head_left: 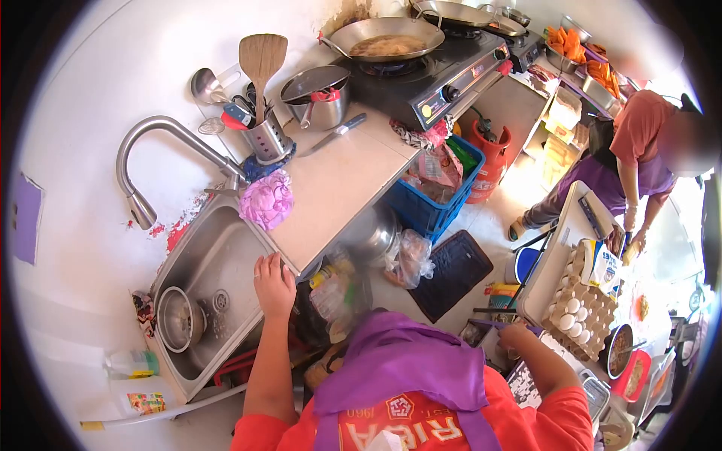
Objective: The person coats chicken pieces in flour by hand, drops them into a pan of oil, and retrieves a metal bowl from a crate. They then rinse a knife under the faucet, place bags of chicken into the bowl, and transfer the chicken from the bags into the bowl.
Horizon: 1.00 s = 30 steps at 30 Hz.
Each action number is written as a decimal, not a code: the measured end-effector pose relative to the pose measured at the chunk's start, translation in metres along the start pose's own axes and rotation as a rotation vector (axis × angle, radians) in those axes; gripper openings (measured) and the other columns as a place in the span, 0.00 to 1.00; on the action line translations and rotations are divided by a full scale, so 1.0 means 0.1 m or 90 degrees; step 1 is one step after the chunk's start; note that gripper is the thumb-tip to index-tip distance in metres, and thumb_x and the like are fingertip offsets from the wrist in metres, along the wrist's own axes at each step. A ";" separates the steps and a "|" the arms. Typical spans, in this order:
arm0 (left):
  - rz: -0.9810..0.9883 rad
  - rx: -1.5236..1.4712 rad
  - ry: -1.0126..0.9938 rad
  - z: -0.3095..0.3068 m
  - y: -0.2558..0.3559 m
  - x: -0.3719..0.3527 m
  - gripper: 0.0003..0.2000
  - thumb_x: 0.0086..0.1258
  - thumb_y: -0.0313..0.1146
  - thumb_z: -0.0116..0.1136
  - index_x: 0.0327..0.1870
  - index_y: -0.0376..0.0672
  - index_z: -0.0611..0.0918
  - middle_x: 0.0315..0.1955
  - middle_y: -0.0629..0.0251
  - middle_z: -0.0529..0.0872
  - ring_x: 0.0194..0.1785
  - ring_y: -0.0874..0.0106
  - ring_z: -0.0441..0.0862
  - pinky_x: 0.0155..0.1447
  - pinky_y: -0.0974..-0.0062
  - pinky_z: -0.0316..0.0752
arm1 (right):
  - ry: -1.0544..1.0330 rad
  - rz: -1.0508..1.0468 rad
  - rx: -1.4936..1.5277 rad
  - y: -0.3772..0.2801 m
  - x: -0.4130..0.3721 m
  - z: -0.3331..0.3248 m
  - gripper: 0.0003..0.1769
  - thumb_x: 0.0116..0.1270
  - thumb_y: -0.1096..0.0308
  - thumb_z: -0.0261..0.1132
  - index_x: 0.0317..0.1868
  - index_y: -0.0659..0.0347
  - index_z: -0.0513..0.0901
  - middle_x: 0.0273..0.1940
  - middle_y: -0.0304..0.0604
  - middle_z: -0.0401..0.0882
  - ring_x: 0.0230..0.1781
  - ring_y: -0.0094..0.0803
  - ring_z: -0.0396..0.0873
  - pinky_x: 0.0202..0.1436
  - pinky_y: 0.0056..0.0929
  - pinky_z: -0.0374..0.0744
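Note:
My left hand (274, 285) rests on the front rim of the steel sink (254, 239), by the counter corner, fingers stretched out and holding nothing. Inside the sink, a steel bowl (179, 319) sits near the drain. Beside the sink lies a crumpled pink cloth (266, 200) on the tiled counter (331, 177). On my other side, my right hand (516, 337) is low beside the side table (543, 282), its fingers curled at the edge of a container. What those fingers grip is hidden. An egg tray (560, 331) with several white eggs stands close by.
A wok (386, 41) with brown liquid sits on the gas stove (444, 75). A knife (335, 134) lies on the counter. Below are a blue crate (429, 207), a red gas cylinder (489, 161) and a black tray (453, 276). Another person (639, 150) bends over the side table.

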<state>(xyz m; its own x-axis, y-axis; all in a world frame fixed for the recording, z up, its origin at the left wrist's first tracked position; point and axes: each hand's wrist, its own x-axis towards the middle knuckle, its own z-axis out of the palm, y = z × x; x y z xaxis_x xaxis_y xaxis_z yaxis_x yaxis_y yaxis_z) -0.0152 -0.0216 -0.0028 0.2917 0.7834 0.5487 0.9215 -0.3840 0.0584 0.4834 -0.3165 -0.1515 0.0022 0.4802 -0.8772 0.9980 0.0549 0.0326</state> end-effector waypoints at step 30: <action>0.356 -0.206 -0.284 0.32 1.05 -0.14 0.24 0.58 0.31 0.55 0.58 0.37 0.69 0.58 0.49 0.67 0.63 0.49 0.62 0.65 0.50 0.55 | 0.466 -0.046 0.785 -1.00 1.51 -0.91 0.20 0.61 0.57 0.58 0.49 0.61 0.78 0.42 0.54 0.80 0.43 0.47 0.79 0.48 0.37 0.76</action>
<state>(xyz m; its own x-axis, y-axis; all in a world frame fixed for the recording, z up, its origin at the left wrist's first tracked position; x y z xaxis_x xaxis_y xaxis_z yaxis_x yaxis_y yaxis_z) 0.0854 -0.0569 -0.0311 0.8287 0.5283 0.1848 0.5075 -0.8485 0.1499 0.3780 -0.1700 -0.2433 0.2959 0.8641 -0.4071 0.4129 -0.5001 -0.7612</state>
